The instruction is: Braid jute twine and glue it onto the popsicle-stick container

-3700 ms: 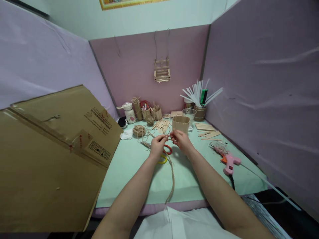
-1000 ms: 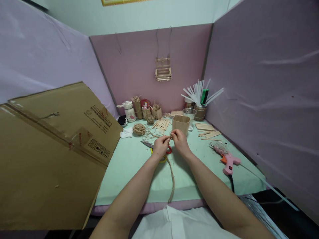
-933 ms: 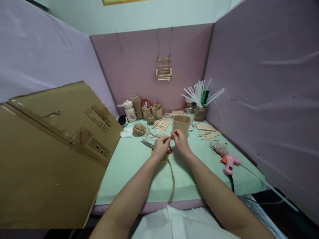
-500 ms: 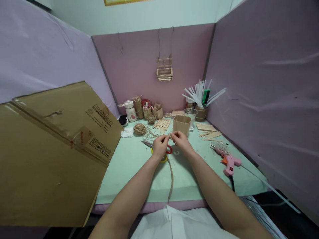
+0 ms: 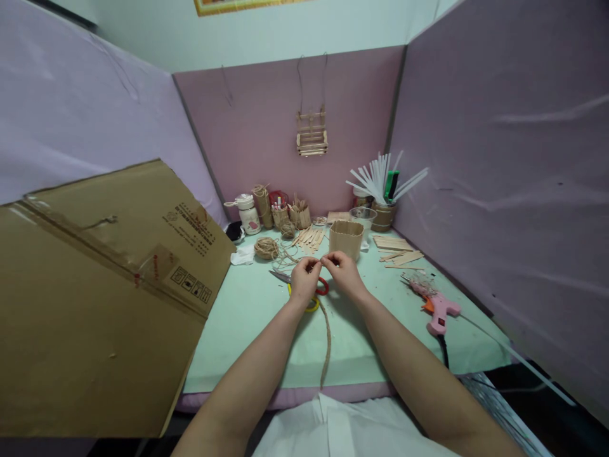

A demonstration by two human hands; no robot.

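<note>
Big cardboard sheet (image 5: pixel 104 317) tilted along the left side, partly past the edge of the table (image 5: pixel 226 343), which has a mint cloth. Mauve panel (image 5: pixel 257 139) at back, small stick-built swing (image 5: pixel 312 134) hanging on it. Both bare hands mid-table, close together: left hand (image 5: pixel 306 279), right hand (image 5: pixel 343 273). Thumb and forefinger of each look pinched on thin twine (image 5: pixel 291 259), tips just about meeting; exact bit between them hidden by the fingertips. Twine trails back from left hand toward its ball (image 5: pixel 266 248), table middle-left. Pink glue gun (image 5: pixel 441 311) lying on right side, well apart from hands. Tan ridged container (image 5: pixel 346 241) upright just behind right hand. Pot (image 5: pixel 383 217) of white sticks at back right, white bottle (image 5: pixel 248 216) at back left. Scissors (image 5: pixel 281 277) partly under left hand, blades pointing left, one red and one yellow handle. Braided cord (image 5: pixel 328 343) runs from near left wrist down to front edge; can't tell if held.
</note>
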